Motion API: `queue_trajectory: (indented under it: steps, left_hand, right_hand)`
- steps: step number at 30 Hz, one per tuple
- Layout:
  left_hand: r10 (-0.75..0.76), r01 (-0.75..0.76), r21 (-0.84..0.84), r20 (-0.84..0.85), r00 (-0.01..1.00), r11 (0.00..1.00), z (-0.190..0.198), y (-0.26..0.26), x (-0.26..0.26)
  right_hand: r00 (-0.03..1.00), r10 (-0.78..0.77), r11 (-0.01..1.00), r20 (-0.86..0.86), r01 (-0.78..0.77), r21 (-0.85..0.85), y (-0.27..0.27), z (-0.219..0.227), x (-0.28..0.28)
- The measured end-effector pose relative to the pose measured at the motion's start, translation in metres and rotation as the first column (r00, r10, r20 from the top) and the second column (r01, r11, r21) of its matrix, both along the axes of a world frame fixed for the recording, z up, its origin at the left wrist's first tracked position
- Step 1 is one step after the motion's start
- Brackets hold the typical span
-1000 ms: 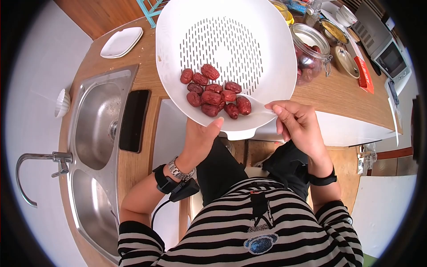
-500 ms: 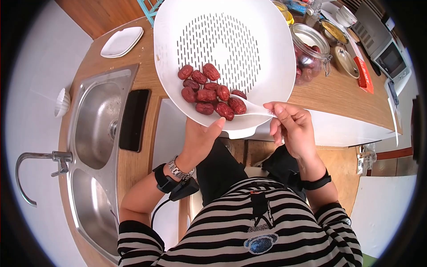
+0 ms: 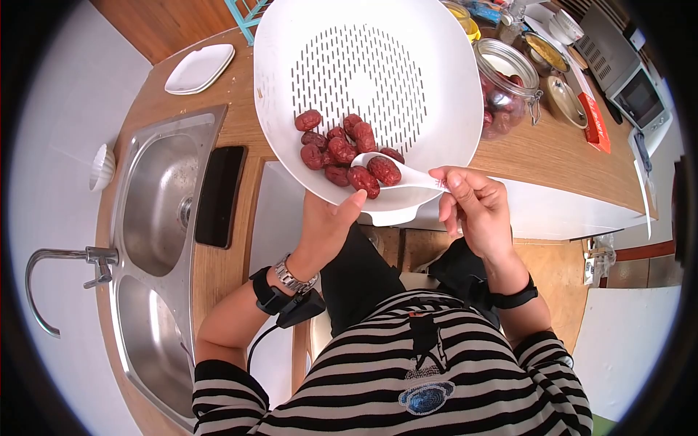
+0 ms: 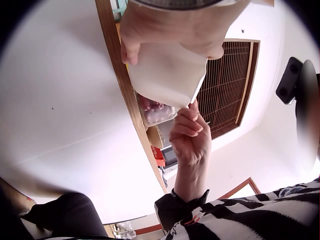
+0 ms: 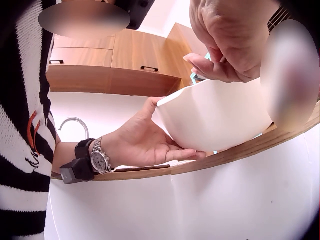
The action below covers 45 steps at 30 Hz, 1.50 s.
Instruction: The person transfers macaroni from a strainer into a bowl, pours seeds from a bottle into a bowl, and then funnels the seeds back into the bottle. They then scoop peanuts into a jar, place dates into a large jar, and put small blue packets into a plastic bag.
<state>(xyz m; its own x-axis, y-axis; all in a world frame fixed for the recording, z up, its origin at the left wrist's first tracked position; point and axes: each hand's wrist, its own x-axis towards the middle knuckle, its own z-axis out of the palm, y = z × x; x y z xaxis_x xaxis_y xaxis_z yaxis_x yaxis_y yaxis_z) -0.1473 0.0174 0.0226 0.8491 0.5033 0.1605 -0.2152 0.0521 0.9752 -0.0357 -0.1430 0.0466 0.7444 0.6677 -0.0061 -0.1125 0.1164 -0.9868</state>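
A white slotted colander (image 3: 451, 87) is tilted toward me, several wrinkled red dates (image 3: 340, 150) gathered at its near side. My left hand (image 3: 325, 231) grips the near rim, thumb over the edge; in the right wrist view its fingers (image 5: 175, 154) spread under the wall. My right hand (image 3: 480, 211) pinches the handle of a white spoon (image 3: 418, 179) with red marks between thumb and forefinger. One date (image 3: 384, 171) lies in the spoon's bowl, and another (image 3: 363, 182) overlaps the bowl's near edge.
Right of the colander stands a glass clip jar (image 3: 505, 98) of dates. Beyond it are a bowl (image 3: 567, 102), a red box (image 3: 595, 123) and a microwave (image 3: 640, 94). At left are a steel double sink (image 3: 161, 211), a phone (image 3: 220, 198) and white plates (image 3: 198, 70).
My right hand has moved slightly left, pushing the spoon further in under a date. The dates have shifted and bunched together. My left hand keeps its grip on the colander.
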Motion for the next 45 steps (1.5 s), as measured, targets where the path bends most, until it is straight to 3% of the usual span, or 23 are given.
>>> queue_trajectory:
  steps: [2, 9, 11, 17, 21, 23, 27, 35, 42, 45]
  left_hand:
    - [0.034, -0.025, 0.152, -0.058, 0.998, 0.988, 0.002, -0.001, -0.001]
    - [0.010, 0.004, 0.168, -0.086, 0.996, 0.986, 0.002, 0.001, -0.001]
    - [0.021, -0.022, 0.022, 0.036, 0.999, 1.000, 0.000, 0.000, 0.002]
    - [-0.038, 0.038, 0.042, 0.012, 0.999, 0.998, 0.002, 0.001, 0.001]
    - [-0.049, 0.049, 0.041, 0.003, 0.999, 0.998, 0.005, 0.000, 0.001]
    - [-0.036, 0.036, -0.008, 0.028, 0.999, 0.999, 0.005, -0.001, 0.001]
    - [-0.023, 0.022, 0.030, 0.007, 1.000, 0.999, 0.001, 0.001, 0.001]
    - [-0.056, 0.056, -0.003, -0.039, 0.998, 0.998, -0.007, 0.005, 0.002]
    - [-0.087, 0.087, -0.007, -0.050, 0.995, 0.996, -0.009, 0.009, 0.004]
    - [-0.043, 0.042, -0.089, -0.005, 0.999, 0.995, -0.011, 0.008, 0.005]
  right_hand:
    - [1.000, 0.018, 1.000, 0.022, -0.018, -0.001, 0.000, 0.000, 0.001]
    - [0.991, 0.100, 0.995, 0.086, -0.097, -0.040, -0.004, 0.000, 0.002]
    - [0.994, 0.110, 0.994, 0.023, -0.110, -0.027, -0.004, 0.001, 0.002]
    - [0.974, 0.142, 0.988, -0.178, -0.129, 0.080, -0.006, 0.001, 0.004]
    - [0.972, 0.141, 0.988, -0.186, -0.126, 0.090, -0.007, 0.001, 0.005]
    - [0.984, 0.156, 0.988, -0.081, -0.156, 0.005, -0.007, 0.003, 0.005]
    - [0.981, 0.192, 0.981, -0.038, -0.193, -0.027, -0.008, 0.008, 0.004]
    - [0.963, 0.153, 0.988, -0.220, -0.144, 0.058, -0.002, 0.012, 0.000]
    - [0.960, 0.125, 0.988, -0.252, -0.097, 0.120, -0.002, 0.013, 0.011]
    - [0.971, 0.088, 0.987, -0.220, -0.055, 0.153, -0.003, 0.015, 0.016]
